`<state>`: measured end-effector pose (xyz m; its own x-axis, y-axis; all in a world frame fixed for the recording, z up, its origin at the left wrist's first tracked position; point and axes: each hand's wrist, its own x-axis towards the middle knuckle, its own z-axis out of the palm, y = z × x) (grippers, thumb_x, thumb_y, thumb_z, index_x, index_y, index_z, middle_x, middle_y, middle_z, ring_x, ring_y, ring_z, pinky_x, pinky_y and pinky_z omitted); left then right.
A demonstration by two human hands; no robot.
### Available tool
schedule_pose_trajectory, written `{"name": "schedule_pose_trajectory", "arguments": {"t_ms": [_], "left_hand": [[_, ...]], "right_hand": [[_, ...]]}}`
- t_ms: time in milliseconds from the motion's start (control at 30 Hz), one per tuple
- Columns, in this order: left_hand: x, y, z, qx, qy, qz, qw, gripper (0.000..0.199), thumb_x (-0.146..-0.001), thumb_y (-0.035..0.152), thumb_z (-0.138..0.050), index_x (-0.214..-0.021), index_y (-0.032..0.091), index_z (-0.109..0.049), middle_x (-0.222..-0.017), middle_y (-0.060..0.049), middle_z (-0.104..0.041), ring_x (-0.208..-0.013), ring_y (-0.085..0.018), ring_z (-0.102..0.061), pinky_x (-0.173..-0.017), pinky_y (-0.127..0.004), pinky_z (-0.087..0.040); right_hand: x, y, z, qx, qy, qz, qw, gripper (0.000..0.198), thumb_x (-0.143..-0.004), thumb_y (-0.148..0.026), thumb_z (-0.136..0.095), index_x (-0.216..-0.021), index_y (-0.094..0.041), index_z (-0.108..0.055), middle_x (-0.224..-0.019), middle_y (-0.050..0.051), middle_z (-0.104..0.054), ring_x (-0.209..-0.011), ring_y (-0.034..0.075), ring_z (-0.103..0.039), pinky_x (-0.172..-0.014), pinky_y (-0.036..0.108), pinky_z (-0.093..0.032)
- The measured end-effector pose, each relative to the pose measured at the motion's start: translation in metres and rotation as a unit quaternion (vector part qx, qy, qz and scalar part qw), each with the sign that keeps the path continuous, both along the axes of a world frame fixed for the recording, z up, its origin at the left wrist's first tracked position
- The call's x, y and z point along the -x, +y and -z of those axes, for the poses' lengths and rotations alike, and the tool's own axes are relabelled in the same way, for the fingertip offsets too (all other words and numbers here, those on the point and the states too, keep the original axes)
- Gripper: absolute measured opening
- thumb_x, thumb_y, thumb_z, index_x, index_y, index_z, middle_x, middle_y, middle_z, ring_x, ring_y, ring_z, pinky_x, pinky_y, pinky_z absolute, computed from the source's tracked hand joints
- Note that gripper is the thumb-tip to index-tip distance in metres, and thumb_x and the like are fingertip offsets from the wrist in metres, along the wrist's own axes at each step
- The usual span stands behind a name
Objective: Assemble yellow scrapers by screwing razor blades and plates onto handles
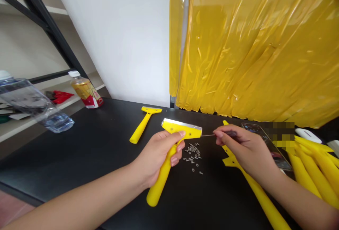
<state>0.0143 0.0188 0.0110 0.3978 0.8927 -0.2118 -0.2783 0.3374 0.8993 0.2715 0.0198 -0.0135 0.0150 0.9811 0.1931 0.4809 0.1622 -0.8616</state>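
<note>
My left hand (165, 152) is closed around a yellow scraper (160, 184), its thumb lying on the head below a metal blade (182, 123). To the right, my right hand (245, 145) pinches a thin screwdriver (208, 135) with a slim metal shaft. The shaft points left and its tip meets the right end of the scraper head; whether it touches there I cannot tell. Below the head, several small screws and nuts (193, 154) lie scattered on the black table (87, 159). Under my right hand lies another yellow scraper (258, 191), partly covered.
A smaller-looking yellow scraper (143, 126) lies further back. At the left stand a clear water bottle (39, 99) and a drink bottle (86, 90). On the right are a phone (272, 149) and several yellow handles (315, 170). Yellow plastic sheeting (251, 46) hangs behind.
</note>
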Motion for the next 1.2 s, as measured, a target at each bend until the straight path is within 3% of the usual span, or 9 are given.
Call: {"name": "schedule_pose_trajectory", "arguments": {"t_ms": [100,233,1200], "left_hand": [[-0.001,-0.001,-0.001,-0.005,0.000,0.001,1.000,0.041,-0.094,0.043,-0.071,-0.067,0.017,-0.055,-0.060,0.005,-0.050,-0.045,-0.005,-0.040,-0.049,-0.022,-0.031],[-0.001,-0.001,-0.001,-0.003,-0.002,0.001,1.000,0.042,-0.095,0.043,-0.071,-0.067,0.017,-0.055,-0.060,0.005,-0.050,-0.045,-0.005,-0.040,-0.049,-0.022,-0.032],[0.000,0.001,0.002,0.003,0.000,-0.009,1.000,0.040,-0.096,0.042,-0.069,-0.068,0.018,-0.056,-0.057,0.004,-0.050,-0.045,-0.006,-0.041,-0.049,-0.023,-0.030]], "right_hand": [[0.005,-0.002,0.003,-0.015,-0.084,-0.006,0.996,0.032,-0.098,-0.056,-0.062,-0.094,-0.027,-0.074,-0.079,0.003,-0.073,-0.076,0.021,-0.066,-0.068,0.033,-0.048],[0.009,0.001,0.002,-0.021,-0.108,-0.020,0.994,0.032,-0.099,-0.055,-0.059,-0.093,-0.027,-0.072,-0.076,0.001,-0.072,-0.072,0.020,-0.065,-0.066,0.033,-0.047],[0.008,-0.012,-0.011,-0.117,-0.157,-0.065,0.978,0.025,-0.102,-0.042,-0.059,-0.086,-0.027,-0.070,-0.070,-0.006,-0.067,-0.062,0.012,-0.062,-0.061,0.027,-0.045]]}}
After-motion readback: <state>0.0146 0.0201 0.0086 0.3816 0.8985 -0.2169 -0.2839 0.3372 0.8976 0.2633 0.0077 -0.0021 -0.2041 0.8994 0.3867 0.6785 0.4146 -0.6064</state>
